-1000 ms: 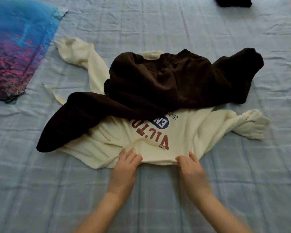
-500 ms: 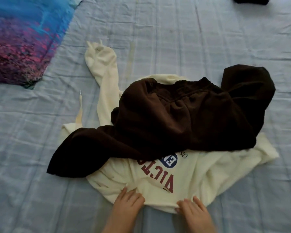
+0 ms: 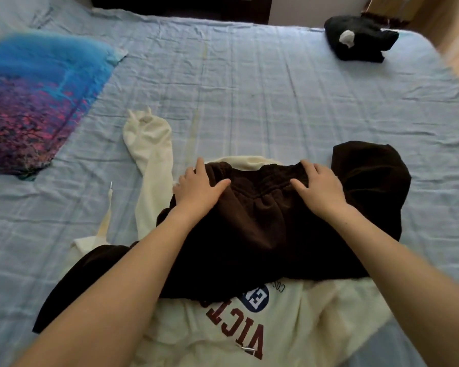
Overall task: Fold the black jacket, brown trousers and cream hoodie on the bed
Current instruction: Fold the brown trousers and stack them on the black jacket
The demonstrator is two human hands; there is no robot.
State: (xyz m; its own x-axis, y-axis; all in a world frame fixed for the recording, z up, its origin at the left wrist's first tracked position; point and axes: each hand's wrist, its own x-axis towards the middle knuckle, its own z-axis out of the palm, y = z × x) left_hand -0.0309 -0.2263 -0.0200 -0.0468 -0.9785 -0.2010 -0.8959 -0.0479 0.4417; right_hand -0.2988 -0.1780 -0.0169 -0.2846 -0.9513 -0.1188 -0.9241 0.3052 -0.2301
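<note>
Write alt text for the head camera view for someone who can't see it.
Both hands, left hand and right hand, rest on the waistband of brown trousers lying atop a cream hoodie on a blue bed. A black jacket sits at the far corner.

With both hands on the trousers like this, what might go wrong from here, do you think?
The trousers lie on top of the hoodie, so lifting them by the waistband under the left hand and right hand may drag the hoodie and rumple it. One trouser leg trails toward the near left and could twist as it rises.
</note>
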